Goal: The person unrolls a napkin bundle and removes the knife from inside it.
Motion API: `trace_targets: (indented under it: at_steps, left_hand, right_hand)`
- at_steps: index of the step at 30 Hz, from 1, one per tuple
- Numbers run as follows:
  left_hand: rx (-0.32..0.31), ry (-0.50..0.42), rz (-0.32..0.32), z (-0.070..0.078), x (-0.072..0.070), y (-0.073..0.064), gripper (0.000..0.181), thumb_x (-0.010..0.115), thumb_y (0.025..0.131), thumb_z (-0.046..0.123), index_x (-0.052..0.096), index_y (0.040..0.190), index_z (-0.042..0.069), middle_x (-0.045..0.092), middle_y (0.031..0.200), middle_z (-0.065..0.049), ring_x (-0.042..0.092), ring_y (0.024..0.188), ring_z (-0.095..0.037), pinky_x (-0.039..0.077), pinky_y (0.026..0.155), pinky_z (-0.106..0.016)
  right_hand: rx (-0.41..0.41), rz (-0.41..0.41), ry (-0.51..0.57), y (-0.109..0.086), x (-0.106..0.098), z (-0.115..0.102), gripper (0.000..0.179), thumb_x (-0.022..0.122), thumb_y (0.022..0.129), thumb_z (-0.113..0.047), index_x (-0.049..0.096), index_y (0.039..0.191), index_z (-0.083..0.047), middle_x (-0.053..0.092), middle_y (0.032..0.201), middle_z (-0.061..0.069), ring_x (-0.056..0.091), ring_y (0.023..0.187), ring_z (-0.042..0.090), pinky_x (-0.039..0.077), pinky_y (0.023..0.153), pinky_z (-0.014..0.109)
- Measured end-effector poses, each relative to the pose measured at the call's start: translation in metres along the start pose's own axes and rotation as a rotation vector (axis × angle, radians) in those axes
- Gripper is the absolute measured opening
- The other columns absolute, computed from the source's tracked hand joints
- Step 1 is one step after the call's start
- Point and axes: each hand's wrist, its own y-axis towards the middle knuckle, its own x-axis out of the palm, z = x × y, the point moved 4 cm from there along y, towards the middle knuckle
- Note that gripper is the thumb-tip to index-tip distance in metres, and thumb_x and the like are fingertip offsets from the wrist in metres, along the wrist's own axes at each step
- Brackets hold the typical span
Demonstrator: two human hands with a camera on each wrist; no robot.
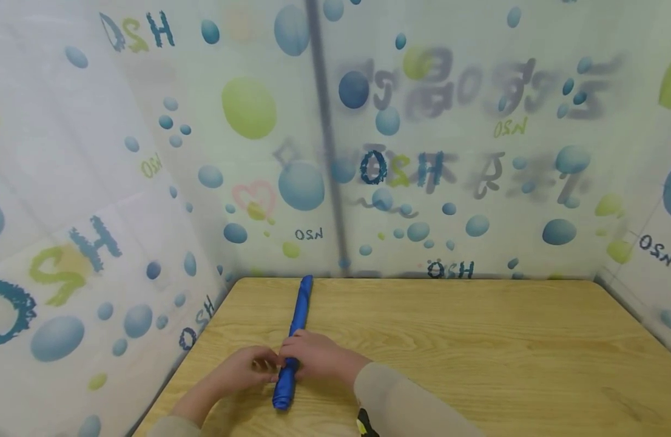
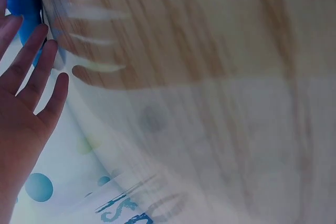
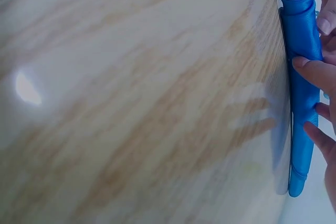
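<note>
A long, tight roll of shiny blue fabric (image 1: 301, 306) lies lengthwise on the wooden table, its near end showing wound layers. My right hand (image 1: 316, 355) holds it from above, fingers draped over its lower half; just below them the roll narrows at a darker spot. From the left, my left hand (image 1: 245, 369) reaches in, fingertips right at the roll's side. The left wrist view shows that hand's fingers (image 2: 39, 74) spread and nearly straight beside the blue fabric. In the right wrist view, a thumb and fingertips touch the roll (image 3: 303, 35) along its length.
The wooden table (image 1: 466, 346) extends widely to the right of the roll. A pale curtain (image 1: 455, 194) printed with bubbles and H2O lettering stands along the table's back and both sides. The roll's far end reaches the table's back edge.
</note>
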Motion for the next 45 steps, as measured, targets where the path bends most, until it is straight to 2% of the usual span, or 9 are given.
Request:
trace_targets:
  at_steps: [6,13,19,22,27,32,36,41,45]
  left_hand:
    - [0.019,0.007,-0.012,-0.001,-0.001,-0.001,0.023,0.068,0.08,0.027,0.064,0.099,0.015,0.063,0.093,0.004,0.056,0.081,-0.018,0.046,0.067,-0.027]
    - [0.035,0.009,-0.03,0.001,0.002,0.001,0.022,0.069,0.079,0.025,0.065,0.097,0.014,0.062,0.091,0.004,0.056,0.08,-0.017,0.046,0.067,-0.026]
    - [0.054,0.01,-0.023,0.003,0.002,0.0,0.021,0.071,0.077,0.025,0.066,0.095,0.015,0.063,0.09,0.004,0.056,0.078,-0.018,0.046,0.066,-0.026]
    - [0.099,0.022,-0.02,0.006,0.003,0.0,0.019,0.073,0.074,0.024,0.066,0.091,0.016,0.063,0.088,0.005,0.056,0.078,-0.015,0.046,0.067,-0.027]
    - [0.211,0.12,-0.031,0.009,0.007,0.004,0.017,0.075,0.071,0.028,0.067,0.084,0.021,0.06,0.092,0.007,0.054,0.087,-0.01,0.045,0.077,-0.031]
    - [0.246,0.15,-0.056,0.009,0.011,0.008,0.012,0.074,0.072,0.028,0.067,0.081,0.024,0.059,0.102,0.003,0.052,0.095,-0.011,0.043,0.083,-0.034]
    - [0.306,0.152,-0.048,0.011,0.013,0.008,0.01,0.073,0.074,0.022,0.068,0.082,0.025,0.058,0.105,-0.001,0.051,0.097,-0.015,0.043,0.082,-0.034]
    - [0.39,0.168,-0.037,0.016,0.015,0.006,0.009,0.071,0.076,0.017,0.069,0.083,0.023,0.057,0.105,-0.005,0.051,0.096,-0.021,0.043,0.081,-0.035]
    - [0.406,0.154,-0.052,0.018,0.016,0.006,0.007,0.069,0.078,0.016,0.07,0.083,0.02,0.057,0.104,-0.006,0.052,0.096,-0.022,0.044,0.081,-0.035]
  right_hand:
    - [-0.009,-0.025,-0.02,-0.003,0.0,0.0,0.034,0.071,0.077,-0.033,0.061,0.109,-0.038,0.049,0.108,-0.018,0.041,0.095,0.003,0.038,0.076,0.014]
    - [0.015,0.019,0.036,-0.006,0.002,0.003,0.025,0.073,0.074,-0.023,0.065,0.095,-0.036,0.047,0.097,-0.018,0.04,0.086,0.002,0.036,0.074,0.013]
    - [0.015,0.012,0.05,-0.012,0.001,0.007,0.031,0.074,0.073,-0.021,0.064,0.098,-0.035,0.046,0.098,-0.016,0.042,0.087,0.002,0.038,0.076,0.014]
    - [0.012,0.009,0.06,-0.017,-0.002,0.009,0.036,0.075,0.069,-0.02,0.063,0.1,-0.035,0.046,0.098,-0.016,0.043,0.087,0.001,0.038,0.075,0.014]
    - [0.008,-0.006,0.075,-0.024,-0.006,0.011,0.043,0.075,0.065,-0.02,0.062,0.103,-0.034,0.045,0.099,-0.016,0.044,0.087,0.0,0.038,0.076,0.013]
    - [0.0,-0.019,0.096,-0.031,-0.008,0.014,0.045,0.075,0.064,-0.024,0.061,0.106,-0.033,0.046,0.102,-0.014,0.044,0.09,0.0,0.038,0.079,0.013]
    - [-0.026,0.003,0.093,-0.034,-0.009,0.016,0.042,0.074,0.066,-0.029,0.061,0.106,-0.03,0.046,0.102,-0.012,0.044,0.091,0.001,0.037,0.081,0.014]
    - [-0.047,0.022,0.079,-0.035,-0.008,0.018,0.032,0.068,0.074,-0.045,0.062,0.101,-0.03,0.047,0.117,-0.012,0.041,0.109,0.004,0.034,0.093,0.02]
    - [-0.058,-0.01,0.118,-0.033,-0.007,0.016,0.04,0.06,0.075,-0.058,0.06,0.102,-0.028,0.048,0.125,-0.012,0.034,0.124,0.01,0.03,0.1,0.025]
